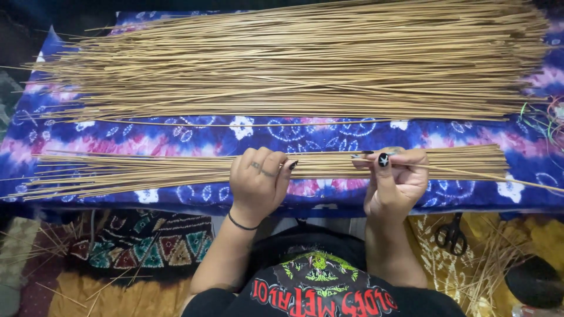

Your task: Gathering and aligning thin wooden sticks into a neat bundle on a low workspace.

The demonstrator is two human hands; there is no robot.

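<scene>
A small flat bundle of thin tan sticks (147, 170) lies across the near side of a blue and pink tie-dyed cloth (194, 138). My left hand (258, 182) rests curled on this bundle near its middle, fingers folded over the sticks. My right hand (395, 179) pinches a single thin stick (487, 175) between thumb and fingers; the stick runs out to the right, slightly apart from the bundle. A much larger heap of the same sticks (294, 58) covers the far half of the cloth.
Black-handled scissors (451, 233) lie on patterned fabric at the lower right, among loose stick offcuts (499, 258). More scattered sticks lie at the lower left (53, 240). Thin coloured threads (543, 120) sit at the right edge. A dark round object (534, 282) is at the bottom right.
</scene>
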